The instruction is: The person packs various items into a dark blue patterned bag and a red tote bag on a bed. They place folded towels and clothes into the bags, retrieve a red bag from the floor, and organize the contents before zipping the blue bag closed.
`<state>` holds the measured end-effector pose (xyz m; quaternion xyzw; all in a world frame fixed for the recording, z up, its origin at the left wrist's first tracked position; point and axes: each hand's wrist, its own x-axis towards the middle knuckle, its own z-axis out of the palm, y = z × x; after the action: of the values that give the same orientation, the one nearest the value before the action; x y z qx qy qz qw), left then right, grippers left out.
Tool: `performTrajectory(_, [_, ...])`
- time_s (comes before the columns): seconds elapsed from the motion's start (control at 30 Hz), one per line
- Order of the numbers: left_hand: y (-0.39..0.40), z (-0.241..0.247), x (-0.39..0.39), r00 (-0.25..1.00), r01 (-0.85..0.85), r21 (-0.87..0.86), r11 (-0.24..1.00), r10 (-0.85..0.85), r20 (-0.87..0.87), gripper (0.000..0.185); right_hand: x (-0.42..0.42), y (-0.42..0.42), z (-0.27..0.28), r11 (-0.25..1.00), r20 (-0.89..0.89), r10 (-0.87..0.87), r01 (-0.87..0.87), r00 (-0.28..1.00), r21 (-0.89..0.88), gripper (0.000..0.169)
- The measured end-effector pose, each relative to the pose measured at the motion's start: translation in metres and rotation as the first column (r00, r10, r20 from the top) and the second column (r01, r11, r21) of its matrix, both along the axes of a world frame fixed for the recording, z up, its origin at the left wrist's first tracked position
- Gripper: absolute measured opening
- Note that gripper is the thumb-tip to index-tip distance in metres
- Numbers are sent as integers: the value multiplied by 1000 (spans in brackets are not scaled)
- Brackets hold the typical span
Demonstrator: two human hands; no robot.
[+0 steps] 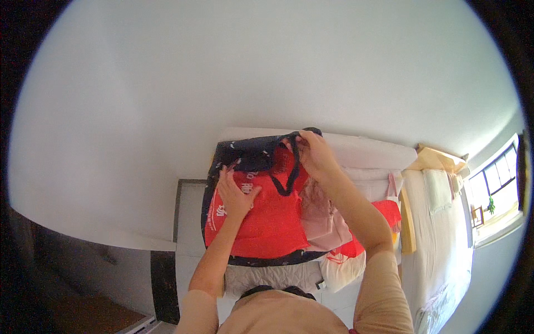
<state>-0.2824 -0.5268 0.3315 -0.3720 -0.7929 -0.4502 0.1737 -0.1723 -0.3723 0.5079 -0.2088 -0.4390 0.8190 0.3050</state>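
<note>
A red cloth item [271,227], with white writing and a dark trim loop at its top, lies spread in front of me. Whether it is a vest or a bag cannot be settled. Under it is a dark navy cloth [246,154] with small white marks. My right hand [315,154] pinches the dark trim near the far edge, lifting it a little. My left hand [235,194] lies over the left part of the red cloth, thumb apart from the fingers, fingertips by the navy cloth's edge. Pink fabric [327,229] lies folded to the right.
A pale padded backrest [371,150] runs along the white wall [267,67]. To the right are a white bag with red handles [344,267], a red cloth piece [388,211], a wooden board [408,221] and a bed [438,246]. A quilted grey cover [271,277] hangs in front of me.
</note>
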Motion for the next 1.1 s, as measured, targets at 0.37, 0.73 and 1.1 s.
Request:
performTrajectory(0.37, [-23,131,-65,968,90,38,995,-96,233,20,8,38,9,979,84,-179,169,980,113,15])
performTrajectory(0.73, [-78,160,-65,948,317,-121,941,-310,78,17,-25,27,-71,89,34,-880,93,474,992,81])
performTrajectory(1.1, [-92,141,-25,863,486,-284,827,-402,307,17,120,147,-21,-258,-255,-879,49,403,965,23])
